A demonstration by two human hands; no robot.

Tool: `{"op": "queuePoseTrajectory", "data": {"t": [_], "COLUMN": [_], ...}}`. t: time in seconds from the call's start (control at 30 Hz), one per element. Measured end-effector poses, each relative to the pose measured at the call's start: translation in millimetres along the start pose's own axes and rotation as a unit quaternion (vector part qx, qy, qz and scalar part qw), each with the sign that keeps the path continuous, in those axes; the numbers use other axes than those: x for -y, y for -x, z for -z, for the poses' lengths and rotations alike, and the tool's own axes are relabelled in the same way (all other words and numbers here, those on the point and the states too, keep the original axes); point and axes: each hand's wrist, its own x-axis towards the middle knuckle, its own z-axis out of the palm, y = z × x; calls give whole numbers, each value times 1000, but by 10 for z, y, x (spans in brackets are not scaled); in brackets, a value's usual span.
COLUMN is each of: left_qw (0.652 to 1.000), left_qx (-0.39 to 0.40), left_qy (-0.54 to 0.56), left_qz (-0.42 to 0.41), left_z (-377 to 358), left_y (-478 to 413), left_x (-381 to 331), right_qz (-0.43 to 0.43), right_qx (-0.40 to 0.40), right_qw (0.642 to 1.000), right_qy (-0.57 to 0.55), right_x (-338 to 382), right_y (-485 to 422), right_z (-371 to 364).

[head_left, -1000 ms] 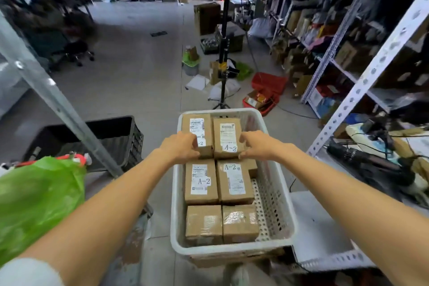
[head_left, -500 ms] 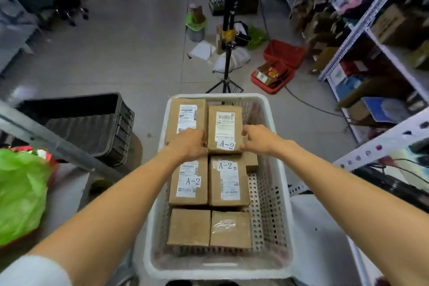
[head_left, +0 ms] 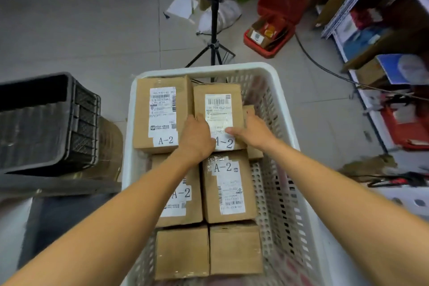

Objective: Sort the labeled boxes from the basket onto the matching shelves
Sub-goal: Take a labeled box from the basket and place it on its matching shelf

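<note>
A white perforated basket (head_left: 278, 100) holds several brown cardboard boxes, most with white labels marked A-2. Both hands are on the far right A-2 box (head_left: 217, 102). My left hand (head_left: 197, 138) grips its left side, fingers tucked between it and the far left A-2 box (head_left: 160, 111). My right hand (head_left: 251, 130) grips its right side, thumb lying on the label. Nearer me lie a middle right A-2 box (head_left: 228, 188), a middle left one partly hidden under my left forearm, and two unlabeled boxes (head_left: 234, 251) at the front.
A black plastic crate (head_left: 46, 121) stands left of the basket. A tripod (head_left: 214, 49) stands just beyond the basket's far rim, with a red bin (head_left: 269, 37) and a cable on the floor behind. Metal shelving (head_left: 362, 30) with goods runs along the right.
The view has tilted down and drawn closer to the basket. Both hands have slid further round the far right A-2 box, the right thumb now on its label.
</note>
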Motion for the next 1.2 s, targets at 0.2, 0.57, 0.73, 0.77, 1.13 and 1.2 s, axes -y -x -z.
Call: {"op": "queuePoseTrajectory", "data": {"t": [0.2,0.57,0.73,0.77,1.13,1.2], "left_qw": [989,930,912,908,899,890], "left_qx": [22,42,35,37,46,51], "left_qy": [114,363,405,416,434,449], "left_qz": [95,38,52,39,-37,-62], "left_z": [-165,-474,-555,-500,749,988], "left_y": [-144,-343,-332,-281,304,587], "left_x": [-244,-102,-49,-78,-311,-307], "right_qz": [-74,-69,-6,1,106,149], "right_qx": [-8,-14,22,16,-66,-69], "right_qw": [977,947,944,946,950,949], "right_qy": [-202,-314,-330,-324,-286,-269], "right_x": [-189,-456,-418,-395,407,627], "right_y": [-175,-313,-180,-142,717,956], "right_z": [-41,51,-43,-32,723,835]}}
